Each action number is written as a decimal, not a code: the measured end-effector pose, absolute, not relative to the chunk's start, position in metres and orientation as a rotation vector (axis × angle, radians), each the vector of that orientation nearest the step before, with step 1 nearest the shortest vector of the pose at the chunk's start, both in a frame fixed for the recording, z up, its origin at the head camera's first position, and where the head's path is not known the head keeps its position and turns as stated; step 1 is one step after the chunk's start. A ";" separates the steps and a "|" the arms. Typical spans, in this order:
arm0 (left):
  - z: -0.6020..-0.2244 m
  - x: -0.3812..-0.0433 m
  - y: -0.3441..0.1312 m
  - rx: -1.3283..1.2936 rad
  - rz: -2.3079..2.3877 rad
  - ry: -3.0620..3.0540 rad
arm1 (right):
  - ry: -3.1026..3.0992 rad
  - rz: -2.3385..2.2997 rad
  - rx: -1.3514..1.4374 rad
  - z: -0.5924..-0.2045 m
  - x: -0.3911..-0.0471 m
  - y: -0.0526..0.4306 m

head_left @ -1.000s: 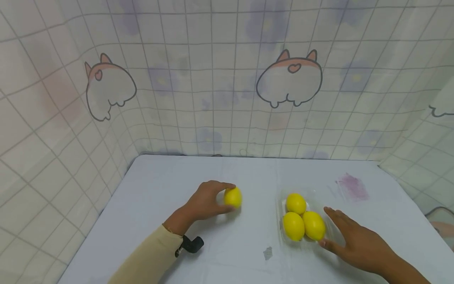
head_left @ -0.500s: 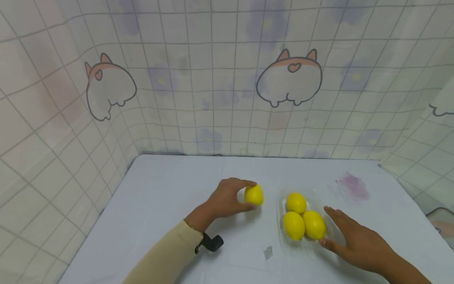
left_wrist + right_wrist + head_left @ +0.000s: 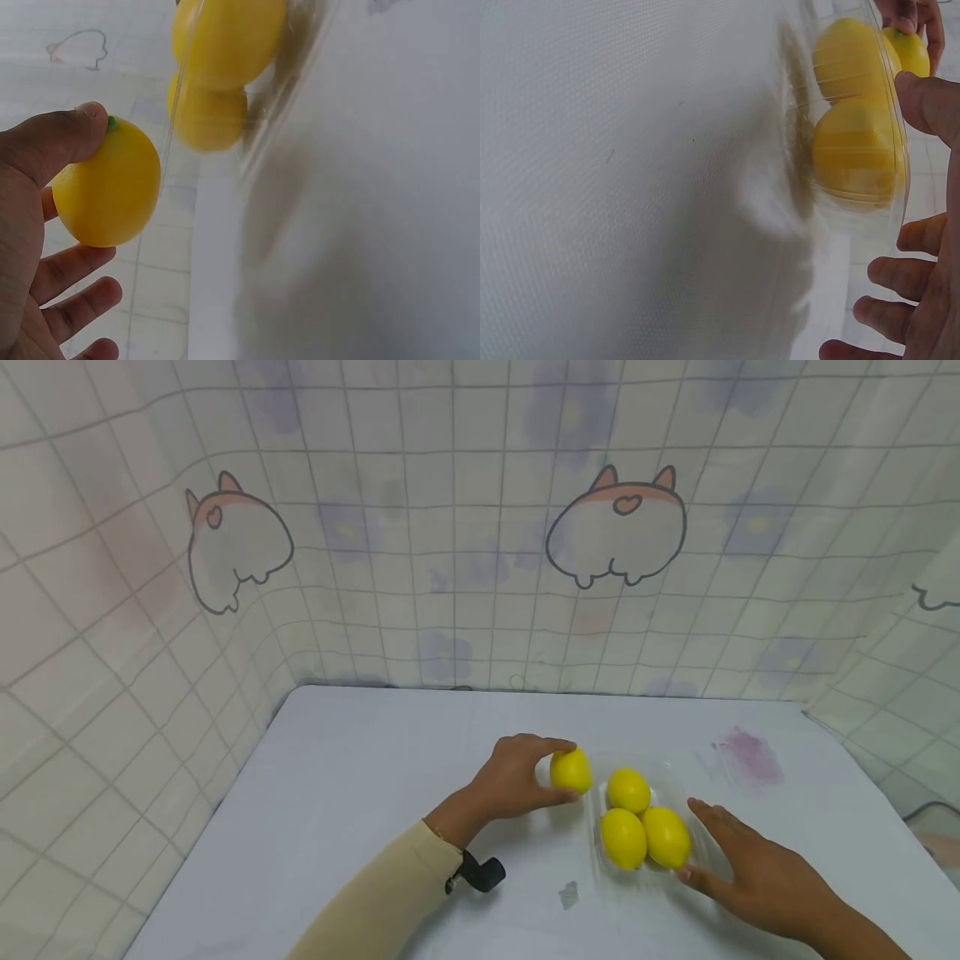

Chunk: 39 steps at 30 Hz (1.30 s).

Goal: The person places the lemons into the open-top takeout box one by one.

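My left hand (image 3: 517, 781) pinches a yellow lemon (image 3: 572, 771) between thumb and fingers, just left of a clear plastic container (image 3: 596, 852). In the left wrist view the held lemon (image 3: 109, 184) shows a green spot at its stem end, under the thumb. Three more lemons sit inside the container: one at the back (image 3: 628, 790), two in front. At the container's right side is my right hand (image 3: 765, 877), fingers spread and holding nothing. Its thumb (image 3: 926, 101) lies right at the container's rim in the right wrist view.
A white table (image 3: 360, 752) carries everything. A small grey patch (image 3: 569, 895) lies in front of the container, and a pink stain (image 3: 748, 756) marks the table behind and to the right. Grid-patterned curtains (image 3: 480, 527) with cartoon animals hang around the table.
My left hand has moved right with the lemon, from the middle of the table to beside the container. The right hand and the three lemons in the container have stayed in place.
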<state>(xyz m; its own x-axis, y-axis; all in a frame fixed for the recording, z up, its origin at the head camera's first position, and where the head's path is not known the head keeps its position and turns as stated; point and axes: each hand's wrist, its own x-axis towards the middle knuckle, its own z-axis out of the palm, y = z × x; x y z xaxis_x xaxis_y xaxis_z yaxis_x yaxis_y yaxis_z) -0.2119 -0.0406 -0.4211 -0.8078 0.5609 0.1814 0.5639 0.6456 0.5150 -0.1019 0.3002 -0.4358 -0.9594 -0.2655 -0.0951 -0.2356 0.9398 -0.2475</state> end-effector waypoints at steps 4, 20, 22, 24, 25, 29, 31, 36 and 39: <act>-0.421 -0.213 -0.028 -0.984 -0.889 -2.834 | 2.982 -0.358 -0.390 -0.436 -0.101 0.301; -0.420 -0.211 0.002 -1.043 -0.850 -2.812 | 2.986 -0.371 -0.396 -0.437 -0.100 0.301; -0.422 -0.212 0.006 -1.037 -0.841 -2.829 | 2.985 -0.374 -0.395 -0.437 -0.100 0.301; -0.423 -0.212 0.010 -1.026 -0.834 -2.846 | 2.982 -0.371 -0.397 -0.437 -0.100 0.301; -0.423 -0.212 0.011 -1.023 -0.826 -2.851 | 2.982 -0.370 -0.397 -0.437 -0.100 0.301; -0.425 -0.211 0.015 -1.006 -0.812 -2.860 | 2.980 -0.373 -0.401 -0.436 -0.100 0.300; -0.426 -0.210 0.017 -0.994 -0.807 -2.880 | 2.981 -0.381 -0.403 -0.436 -0.099 0.299; -0.427 -0.209 0.022 -0.949 -0.789 -2.926 | 2.990 -0.389 -0.416 -0.435 -0.099 0.299; -0.427 -0.208 0.023 -0.929 -0.760 -2.924 | 2.993 -0.392 -0.420 -0.435 -0.098 0.299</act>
<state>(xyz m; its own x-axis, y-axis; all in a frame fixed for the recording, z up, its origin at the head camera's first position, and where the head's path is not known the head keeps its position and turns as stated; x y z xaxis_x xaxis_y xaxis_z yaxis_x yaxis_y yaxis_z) -0.2082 0.0233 -0.4266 -0.8270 0.5486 0.1231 0.5391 0.7117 0.4504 -0.0985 0.2985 -0.4348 -0.9577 -0.2819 -0.0570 -0.2578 0.9292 -0.2648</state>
